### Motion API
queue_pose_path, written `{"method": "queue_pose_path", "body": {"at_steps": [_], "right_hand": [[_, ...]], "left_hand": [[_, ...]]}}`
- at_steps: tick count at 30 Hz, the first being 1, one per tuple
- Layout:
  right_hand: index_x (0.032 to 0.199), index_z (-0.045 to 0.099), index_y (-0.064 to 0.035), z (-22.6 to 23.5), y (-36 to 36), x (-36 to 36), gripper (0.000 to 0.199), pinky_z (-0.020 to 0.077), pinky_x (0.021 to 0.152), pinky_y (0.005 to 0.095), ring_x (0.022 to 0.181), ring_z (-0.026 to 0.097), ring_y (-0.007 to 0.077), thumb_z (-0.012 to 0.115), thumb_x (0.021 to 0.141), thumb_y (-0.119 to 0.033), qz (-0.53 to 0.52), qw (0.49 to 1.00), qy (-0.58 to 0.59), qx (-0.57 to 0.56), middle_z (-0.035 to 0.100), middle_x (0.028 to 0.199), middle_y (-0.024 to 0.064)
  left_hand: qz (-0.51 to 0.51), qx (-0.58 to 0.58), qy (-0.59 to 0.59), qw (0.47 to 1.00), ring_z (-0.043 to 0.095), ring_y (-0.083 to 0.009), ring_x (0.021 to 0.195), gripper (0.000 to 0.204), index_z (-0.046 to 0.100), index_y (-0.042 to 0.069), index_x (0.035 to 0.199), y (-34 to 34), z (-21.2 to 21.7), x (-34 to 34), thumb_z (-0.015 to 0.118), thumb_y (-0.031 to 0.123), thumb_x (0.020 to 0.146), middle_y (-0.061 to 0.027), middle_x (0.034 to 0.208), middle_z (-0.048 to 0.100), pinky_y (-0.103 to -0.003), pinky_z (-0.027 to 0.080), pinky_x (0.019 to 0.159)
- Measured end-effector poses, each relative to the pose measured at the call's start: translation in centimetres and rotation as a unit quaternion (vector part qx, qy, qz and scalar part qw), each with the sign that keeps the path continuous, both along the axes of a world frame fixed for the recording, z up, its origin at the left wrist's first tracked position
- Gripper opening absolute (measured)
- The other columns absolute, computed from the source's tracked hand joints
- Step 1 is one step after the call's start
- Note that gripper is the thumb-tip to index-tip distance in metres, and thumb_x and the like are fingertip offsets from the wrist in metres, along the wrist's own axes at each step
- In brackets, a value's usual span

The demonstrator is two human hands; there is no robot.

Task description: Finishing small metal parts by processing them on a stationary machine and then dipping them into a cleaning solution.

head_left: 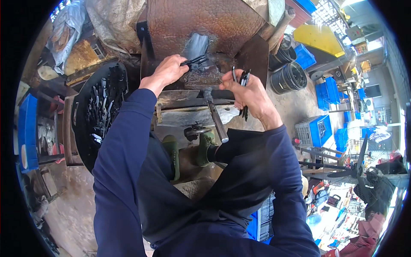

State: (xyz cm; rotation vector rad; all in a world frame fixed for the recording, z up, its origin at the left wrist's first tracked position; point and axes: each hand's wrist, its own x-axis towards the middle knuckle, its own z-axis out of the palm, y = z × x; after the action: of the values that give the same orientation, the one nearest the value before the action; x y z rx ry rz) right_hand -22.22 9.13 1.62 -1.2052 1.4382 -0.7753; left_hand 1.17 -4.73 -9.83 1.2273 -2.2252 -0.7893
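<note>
My left hand is closed on slim dark metal pieces, their ends pointing right over a worn metal block. My right hand grips several similar dark metal strips; some stick up past the fingers and others hang below the palm. One strip stands apart near the thumb and fingertips. Between my hands a hammer rests on the front ledge of the bench, its handle slanting toward me. Behind the block a pale, blurred patch shows against a brown metal guard.
A black tub full of dark metal pieces stands at my left. On the right are dark buckets, blue crates, a grey crate and a black fan. My knees flank the bench front.
</note>
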Motion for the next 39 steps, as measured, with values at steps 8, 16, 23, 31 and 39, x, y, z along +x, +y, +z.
{"method": "queue_pose_path", "body": {"at_steps": [8,16,23,31,39], "right_hand": [[0.11,0.058,-0.0029,0.0,-2.4,0.0,0.017,0.039,0.05,0.0273,0.053,0.041,0.0082,0.06,0.098,-0.015,-0.154,0.954,-0.245,-0.084,0.067,0.096,0.0103],[0.11,0.057,-0.0038,0.0,-3.1,1.9,0.017,0.0395,0.051,0.0299,0.054,0.042,0.0096,0.06,0.099,-0.016,-0.18,0.928,-0.3,-0.131,0.066,0.096,0.0095],[0.108,0.057,-0.0037,-0.2,-3.4,3.0,0.017,0.0387,0.048,0.0299,0.051,0.043,0.0095,0.063,0.097,-0.015,-0.159,0.928,-0.293,-0.168,0.064,0.09,0.0093],[0.102,0.058,-0.0033,-0.7,-3.1,3.1,0.014,0.0398,0.046,0.0293,0.048,0.043,0.0095,0.063,0.097,-0.015,-0.172,0.94,-0.243,-0.166,0.062,0.082,0.0081],[0.096,0.058,-0.0019,-1.2,-3.0,0.4,0.019,0.0481,0.052,0.0329,0.054,0.055,0.0147,0.062,0.099,-0.02,-0.186,0.934,-0.276,-0.128,0.062,0.082,0.0092]], "left_hand": [[0.113,-0.133,0.01,0.985,0.066,-0.032,0.09,0.028,0.07,0.003,0.108,0.1,2.2,-1.6,0.063,0.025,0.092,-0.0173,0.098,0.066,-0.042,0.051,0.078],[0.047,0.156,0.282,0.945,0.047,-0.0096,0.064,0.026,0.073,0.004,0.101,4.6,8.4,-4.0,0.065,0.028,0.094,0.0013,0.067,0.054,-0.029,0.038,0.059],[0.0,0.256,0.324,0.911,0.035,-0.0026,0.053,0.029,0.072,0.004,0.106,6.2,9.9,-4.0,0.063,0.03,0.098,0.0022,0.076,0.057,-0.022,0.027,0.049],[0.065,0.249,0.286,0.923,0.038,-0.0042,0.055,0.028,0.067,0.001,0.092,4.2,8.7,-1.9,0.06,0.028,0.098,0.0005,0.076,0.059,-0.023,0.031,0.05],[0.092,0.213,0.124,0.965,0.048,-0.0161,0.058,0.025,0.065,-0.003,0.09,-0.3,2.4,0.4,0.059,0.021,0.089,-0.0062,0.066,0.055,-0.034,0.038,0.056]]}}
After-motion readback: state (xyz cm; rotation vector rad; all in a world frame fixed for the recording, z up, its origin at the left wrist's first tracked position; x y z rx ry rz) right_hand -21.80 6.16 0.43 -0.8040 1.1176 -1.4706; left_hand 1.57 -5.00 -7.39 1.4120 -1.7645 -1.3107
